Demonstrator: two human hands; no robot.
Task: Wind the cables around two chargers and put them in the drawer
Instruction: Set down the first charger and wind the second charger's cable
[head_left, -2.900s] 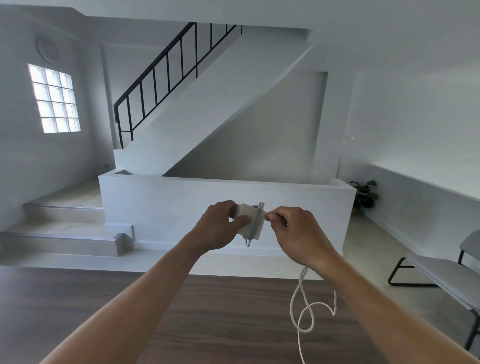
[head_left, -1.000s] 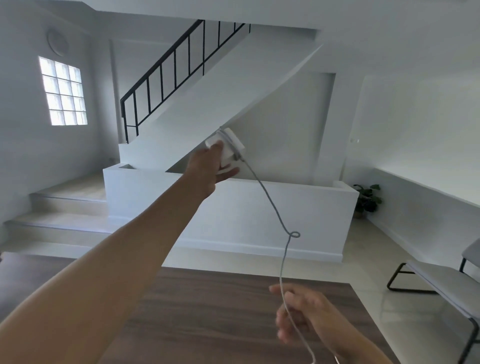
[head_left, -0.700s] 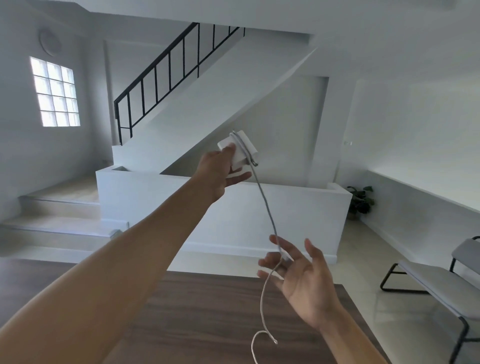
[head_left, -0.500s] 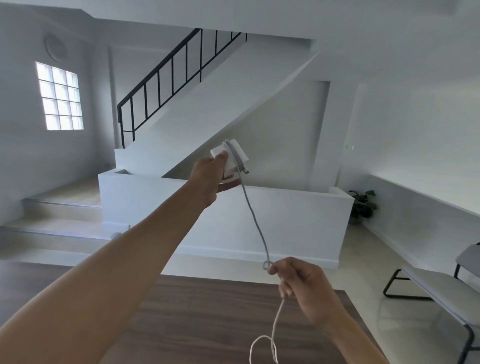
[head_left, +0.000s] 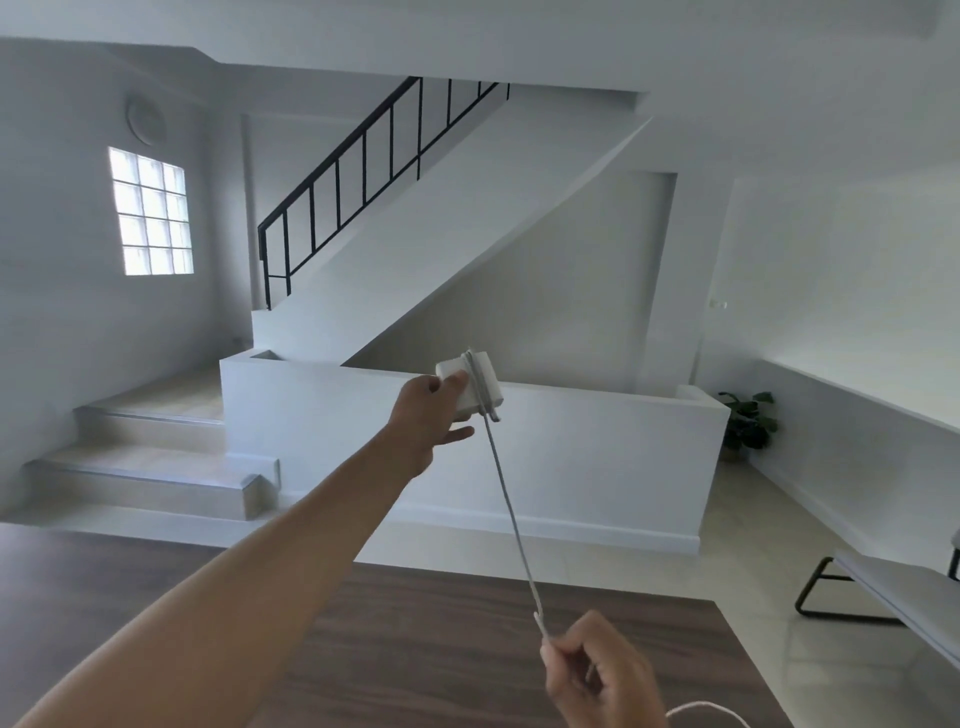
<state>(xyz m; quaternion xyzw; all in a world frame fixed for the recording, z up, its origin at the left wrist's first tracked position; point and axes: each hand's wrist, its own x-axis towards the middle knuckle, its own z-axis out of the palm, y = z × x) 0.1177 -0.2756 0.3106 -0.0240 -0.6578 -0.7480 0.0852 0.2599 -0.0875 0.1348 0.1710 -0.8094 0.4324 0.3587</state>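
Mid-frame, the left hand (head_left: 427, 413) grips the white charger (head_left: 470, 383) at arm's length, while its cable (head_left: 511, 519) runs taut down to the right hand (head_left: 597, 675), pinching it, lower right, above the wooden table (head_left: 415, 649).

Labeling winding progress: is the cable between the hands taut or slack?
Taut. The cable runs straight from the charger in the left hand down to the right hand, which pinches it; the tail beyond curls loose.

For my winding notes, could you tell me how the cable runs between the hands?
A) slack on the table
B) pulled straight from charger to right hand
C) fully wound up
B: the cable runs straight from the charger in the left hand to the pinching right hand.
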